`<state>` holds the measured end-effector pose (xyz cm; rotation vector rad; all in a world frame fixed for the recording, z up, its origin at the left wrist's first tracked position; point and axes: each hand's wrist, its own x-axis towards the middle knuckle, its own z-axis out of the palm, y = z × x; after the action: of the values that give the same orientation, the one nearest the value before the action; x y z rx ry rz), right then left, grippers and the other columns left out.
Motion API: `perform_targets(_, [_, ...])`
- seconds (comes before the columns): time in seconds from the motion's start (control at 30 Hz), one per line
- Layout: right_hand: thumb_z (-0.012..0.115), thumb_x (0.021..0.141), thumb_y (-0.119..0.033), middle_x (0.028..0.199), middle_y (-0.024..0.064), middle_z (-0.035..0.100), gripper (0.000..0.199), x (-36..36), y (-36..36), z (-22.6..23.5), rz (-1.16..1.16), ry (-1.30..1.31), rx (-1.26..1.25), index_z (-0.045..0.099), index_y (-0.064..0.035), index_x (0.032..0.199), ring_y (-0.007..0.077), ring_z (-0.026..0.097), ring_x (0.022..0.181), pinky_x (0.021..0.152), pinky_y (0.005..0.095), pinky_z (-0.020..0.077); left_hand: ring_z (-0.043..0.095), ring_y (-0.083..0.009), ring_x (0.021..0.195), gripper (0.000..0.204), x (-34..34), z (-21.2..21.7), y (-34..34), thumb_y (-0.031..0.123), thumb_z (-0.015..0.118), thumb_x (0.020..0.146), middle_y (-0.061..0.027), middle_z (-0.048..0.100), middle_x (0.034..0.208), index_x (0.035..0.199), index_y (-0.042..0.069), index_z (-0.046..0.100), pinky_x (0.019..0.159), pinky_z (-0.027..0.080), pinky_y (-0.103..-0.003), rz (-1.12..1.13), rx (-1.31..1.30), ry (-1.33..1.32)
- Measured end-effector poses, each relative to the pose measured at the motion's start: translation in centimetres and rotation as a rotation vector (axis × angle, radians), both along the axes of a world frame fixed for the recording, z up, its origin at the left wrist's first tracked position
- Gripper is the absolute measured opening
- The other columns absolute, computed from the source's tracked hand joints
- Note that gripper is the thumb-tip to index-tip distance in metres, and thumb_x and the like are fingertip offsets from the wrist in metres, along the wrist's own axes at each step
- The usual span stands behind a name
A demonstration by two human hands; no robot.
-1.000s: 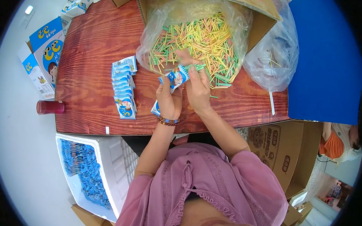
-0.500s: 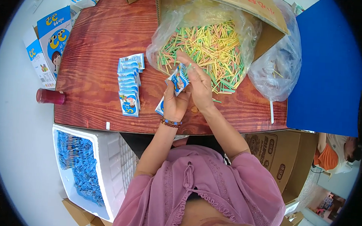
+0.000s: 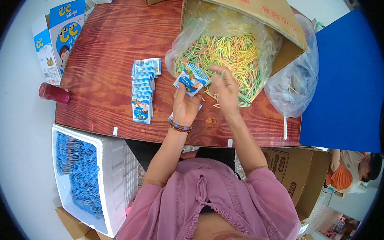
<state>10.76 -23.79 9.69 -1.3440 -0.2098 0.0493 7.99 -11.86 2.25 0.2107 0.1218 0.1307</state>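
My left hand (image 3: 184, 109) pinches a small blue-and-white packet (image 3: 191, 79) by its lower edge, printed side up. Beneath this hand another packet (image 3: 200, 107) lies on the table, mostly covered. My right hand (image 3: 226, 90) is just right of the held packet, over the near edge of the coloured sticks (image 3: 229, 51). Its fingers are bent, and a bit of green shows between them, seemingly a short stick. The yellow, green and pink sticks spill from a clear plastic bag (image 3: 178, 48). To the left, a row of overlapping blue-and-white packets (image 3: 142, 94) lies on the table.
The bag lies in an open cardboard box (image 3: 296, 34) on the red-brown wooden table (image 3: 105, 43). Right of it are another clear bag (image 3: 287, 90) and a blue panel (image 3: 348, 79). A red-lidded jar (image 3: 54, 93) stands left; below, a white foam box (image 3: 112, 172) holds many blue packets.
My right hand has moved away from the packet to the right, its fingers now bent. The packet in my left hand is turned flatter and shows more of its printed face. The view has shifted slightly.
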Motion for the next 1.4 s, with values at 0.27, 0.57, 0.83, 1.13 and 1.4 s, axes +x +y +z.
perform_targets(0.27, [0.063, 0.090, -0.011, 0.078, 0.0004, 0.064, 0.016, 0.3, 1.3, 1.6, 0.181, -0.203, -0.331, 0.068, 0.0013, 0.098, 0.0045, 0.056, 0.072, 0.064, 0.0213, 0.0448, 0.056, -0.0213, 0.113, 0.043, -0.7, 1.1, 1.2, 0.032, 0.058, 0.094, -0.0073, 0.060, 0.123, 0.127, 0.006, 0.050, 0.098, 0.045, -0.042, 0.024, 0.050, -0.112])
perform_targets(0.57, [0.063, 0.090, -0.018, 0.070, 0.0013, 0.062, 0.018, 0.9, 3.5, -0.3, 0.389, -0.190, -0.441, 0.069, -0.0009, 0.095, 0.0059, 0.054, 0.066, 0.056, 0.0245, 0.0422, 0.063, -0.0107, 0.086, 0.024, -5.4, 1.4, 5.7, 0.000, 0.061, 0.089, -0.0072, 0.066, 0.103, 0.112, -0.003, 0.059, 0.073, 0.051, -0.024, 0.145, 0.592, 0.212])
perform_targets(0.83, [0.060, 0.088, -0.028, 0.070, 0.0160, 0.062, 0.028, -1.7, 12.7, -6.3, 0.617, -0.278, -0.604, 0.064, -0.0005, 0.084, 0.0241, 0.061, 0.065, 0.060, 0.0372, 0.0449, 0.050, -0.0246, 0.117, 0.045, -12.8, -1.3, 10.8, 0.009, 0.066, 0.087, -0.0135, 0.052, 0.127, 0.127, -0.003, 0.049, 0.098, 0.040, -0.036, 0.710, 1.525, 0.572])
perform_targets(1.13, [0.064, 0.084, -0.028, 0.091, 0.0127, 0.067, 0.026, -0.8, 7.5, -5.7, 0.353, -0.391, -0.736, 0.068, -0.0060, 0.096, 0.0306, 0.065, 0.081, 0.072, 0.0381, 0.0501, 0.047, -0.0340, 0.119, 0.056, -12.6, -1.5, 10.9, 0.024, 0.067, 0.084, -0.0162, 0.051, 0.127, 0.132, 0.003, 0.047, 0.098, 0.033, -0.046, 0.467, 2.160, 0.762])
perform_targets(1.4, [0.073, 0.074, -0.031, 0.085, 0.0104, 0.062, 0.036, 0.5, 1.2, -8.1, 0.305, -0.308, -1.038, 0.060, -0.0071, 0.097, 0.0273, 0.064, 0.080, 0.070, 0.0371, 0.0486, 0.051, -0.0323, 0.112, 0.050, -12.1, -1.8, 10.7, 0.020, 0.068, 0.085, -0.0178, 0.053, 0.120, 0.127, -0.001, 0.051, 0.094, 0.038, -0.042, 0.640, 2.096, 0.683])
